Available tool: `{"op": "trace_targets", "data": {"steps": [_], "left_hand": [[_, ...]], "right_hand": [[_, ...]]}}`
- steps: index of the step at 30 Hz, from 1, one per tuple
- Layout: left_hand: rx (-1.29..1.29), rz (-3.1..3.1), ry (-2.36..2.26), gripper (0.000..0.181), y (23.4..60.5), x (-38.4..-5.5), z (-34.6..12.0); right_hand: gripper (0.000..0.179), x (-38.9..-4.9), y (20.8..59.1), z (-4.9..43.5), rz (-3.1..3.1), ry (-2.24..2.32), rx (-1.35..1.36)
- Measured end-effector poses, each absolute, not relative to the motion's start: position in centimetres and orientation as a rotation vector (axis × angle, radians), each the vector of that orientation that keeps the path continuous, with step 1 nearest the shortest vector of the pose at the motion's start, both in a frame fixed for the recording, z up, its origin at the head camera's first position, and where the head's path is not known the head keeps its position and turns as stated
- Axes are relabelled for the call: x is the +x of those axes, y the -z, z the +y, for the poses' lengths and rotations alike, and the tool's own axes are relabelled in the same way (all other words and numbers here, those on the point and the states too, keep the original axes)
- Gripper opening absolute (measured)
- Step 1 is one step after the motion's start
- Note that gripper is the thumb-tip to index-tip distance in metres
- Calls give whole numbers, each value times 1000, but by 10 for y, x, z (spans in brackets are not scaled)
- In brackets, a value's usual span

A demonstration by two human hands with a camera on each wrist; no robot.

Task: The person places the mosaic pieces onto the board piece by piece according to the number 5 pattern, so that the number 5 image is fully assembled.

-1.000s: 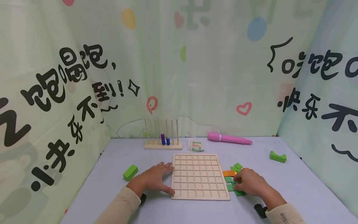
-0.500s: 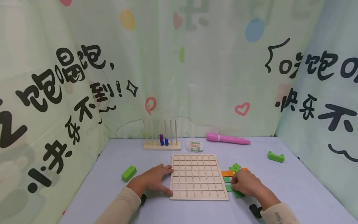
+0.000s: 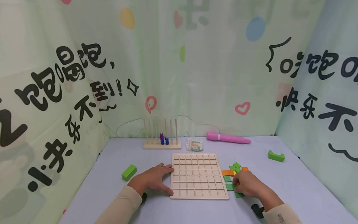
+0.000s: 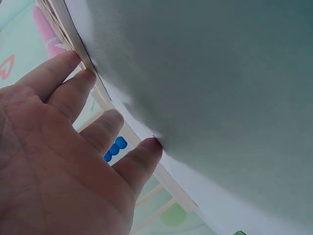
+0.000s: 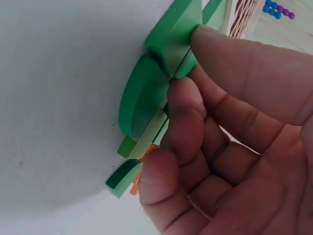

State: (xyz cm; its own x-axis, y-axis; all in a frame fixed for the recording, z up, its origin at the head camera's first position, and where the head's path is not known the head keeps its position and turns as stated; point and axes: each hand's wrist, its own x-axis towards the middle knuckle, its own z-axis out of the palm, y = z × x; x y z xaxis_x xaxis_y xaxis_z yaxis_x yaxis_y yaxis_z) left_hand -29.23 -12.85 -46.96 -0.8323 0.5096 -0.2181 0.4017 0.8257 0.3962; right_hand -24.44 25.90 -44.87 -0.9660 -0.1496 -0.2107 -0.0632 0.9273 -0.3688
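Note:
A pale wooden grid board [image 3: 199,175] lies flat in the middle of the table in the head view. My left hand [image 3: 154,178] is spread along the board's left edge, thumb at the near corner; in the left wrist view its fingers [image 4: 73,95] reach to the edge. Beside the board's right edge my right hand [image 3: 248,183] is over a loose pile of green, orange and yellow tiles. In the right wrist view, the thumb and curled fingers of the right hand pinch at a green tile [image 5: 178,36]. Another green tile [image 5: 142,98] lies right beside the fingertips, partly covering others.
Behind the board stand a wooden peg rack [image 3: 162,145] with blue and purple beads and a small pattern card [image 3: 195,145]. A pink pen-shaped object [image 3: 228,138] lies at the back. Green blocks rest at left [image 3: 129,172] and far right [image 3: 276,156]. Curtains surround the table.
The right hand stays at the tiles with only slight finger shifts; the orange tile behind it shows more now. The left hand holds its place at the board. The head view shifts slightly.

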Motion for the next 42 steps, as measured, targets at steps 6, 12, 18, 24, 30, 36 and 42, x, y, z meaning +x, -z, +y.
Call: {"op": "trace_targets", "data": {"steps": [6, 12, 18, 24, 30, 36, 42], "left_hand": [[688, 2693, -494, 100, 470, -292, -128], [692, 2703, -473, 100, 470, -293, -126], [691, 2697, -489, 101, 469, -293, -127], [679, 2694, -503, 100, 465, -291, -126], [683, 2702, -488, 100, 465, -293, -127], [689, 2699, -485, 101, 465, -295, -127], [654, 2687, -511, 101, 466, -292, -124]], "right_hand": [[15, -246, 450, 260, 2830, 567, -112], [17, -244, 448, 261, 2840, 630, -95], [21, -243, 450, 264, 2849, 678, -118], [16, -248, 447, 268, 2831, 699, -150], [8, -259, 433, 263, 2856, 682, -215], [5, -273, 430, 245, 2879, 735, -341], [9, -289, 431, 223, 2851, 800, -437]]}}
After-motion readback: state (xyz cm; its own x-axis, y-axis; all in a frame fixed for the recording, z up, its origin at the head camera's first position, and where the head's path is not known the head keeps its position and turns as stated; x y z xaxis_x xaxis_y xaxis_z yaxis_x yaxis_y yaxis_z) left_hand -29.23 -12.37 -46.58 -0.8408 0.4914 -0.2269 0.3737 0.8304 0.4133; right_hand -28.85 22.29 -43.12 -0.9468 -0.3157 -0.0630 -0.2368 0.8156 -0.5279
